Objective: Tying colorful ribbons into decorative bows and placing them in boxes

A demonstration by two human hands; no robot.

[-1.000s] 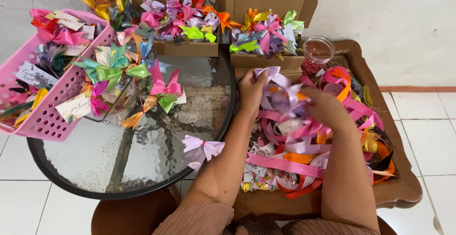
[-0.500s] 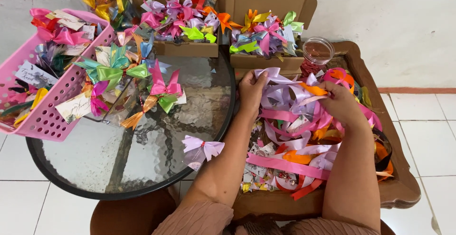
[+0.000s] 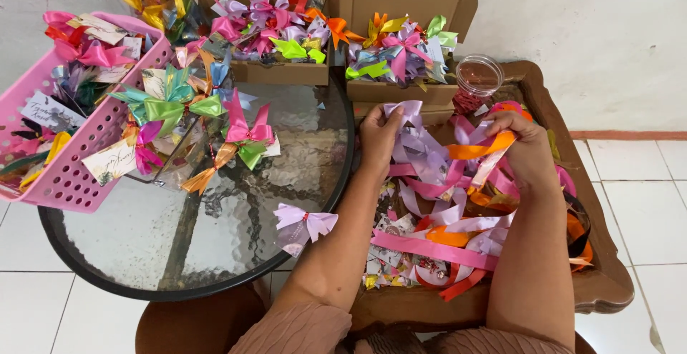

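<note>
Orange ribbon taut between both hands

I counted two hands at work, my left hand and my right hand, both in the ribbon pile. I saw one round glass table, one wooden tray, one pink basket, two open cardboard boxes of bows, one clear plastic cup, and one lilac bow lying alone on the glass. The loose ribbons and the bows in the boxes were too tangled to count.
</note>
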